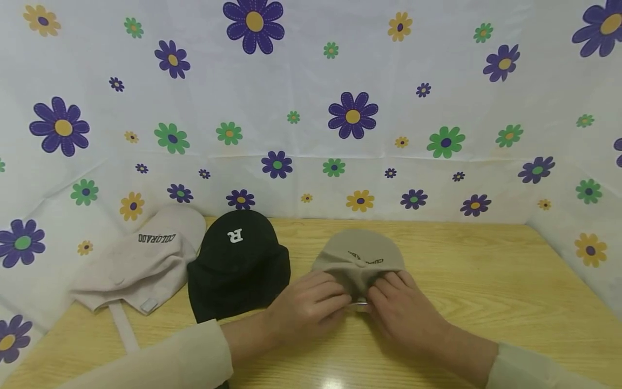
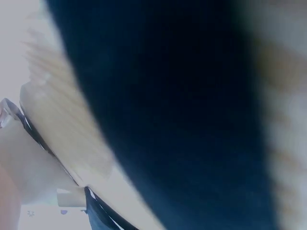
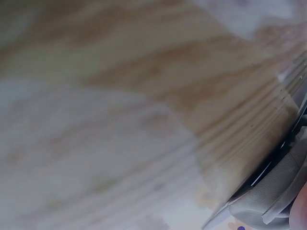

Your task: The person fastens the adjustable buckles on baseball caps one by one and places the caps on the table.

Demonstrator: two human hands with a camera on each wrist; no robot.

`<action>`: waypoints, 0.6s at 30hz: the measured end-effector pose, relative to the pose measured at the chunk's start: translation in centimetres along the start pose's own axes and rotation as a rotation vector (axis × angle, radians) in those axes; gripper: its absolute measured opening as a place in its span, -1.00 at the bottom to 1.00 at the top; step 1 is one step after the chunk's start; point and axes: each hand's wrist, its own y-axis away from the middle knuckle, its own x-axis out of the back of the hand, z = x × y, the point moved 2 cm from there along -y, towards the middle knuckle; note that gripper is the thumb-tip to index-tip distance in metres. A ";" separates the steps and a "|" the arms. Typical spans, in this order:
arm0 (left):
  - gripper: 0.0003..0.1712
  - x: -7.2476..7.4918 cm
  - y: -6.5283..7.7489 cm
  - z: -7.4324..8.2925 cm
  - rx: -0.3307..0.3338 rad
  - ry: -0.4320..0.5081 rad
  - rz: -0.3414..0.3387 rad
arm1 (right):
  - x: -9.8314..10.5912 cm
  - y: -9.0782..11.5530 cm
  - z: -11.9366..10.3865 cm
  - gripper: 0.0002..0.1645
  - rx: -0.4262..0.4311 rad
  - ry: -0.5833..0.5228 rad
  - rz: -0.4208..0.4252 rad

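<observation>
A beige baseball cap (image 1: 362, 246) lies on the table, its brim at the far side and dark lettering across its front. My left hand (image 1: 308, 305) pinches the near edge of its cloth on the left. On the right, my right hand (image 1: 408, 308) has fingertips curled over the same edge. Between the hands a small metal buckle (image 1: 360, 307) shows at the back of the cap. In the right wrist view the cap cloth (image 3: 273, 187) appears at the lower right beside a fingertip. Both thumbs are mostly hidden in the head view.
A black cap (image 1: 238, 259) with a white letter R sits left of my left hand. Farther left lies a pale cap (image 1: 146, 254) marked COLORADO, its strap (image 1: 123, 327) trailing toward me. The wooden table (image 1: 510, 281) ends at a flower-patterned cloth (image 1: 301, 75). A blurred dark band fills much of the left wrist view.
</observation>
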 end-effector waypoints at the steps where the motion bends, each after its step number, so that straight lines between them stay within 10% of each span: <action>1: -0.80 0.1 0.1 -0.1 -0.011 0.000 0.002 | 0.0 0.1 0.1 -0.88 -0.007 0.000 -0.012; 18: -0.80 2.4 1.9 -1.0 0.117 0.015 -0.040 | 0.3 1.8 2.0 -0.74 -0.025 0.016 0.040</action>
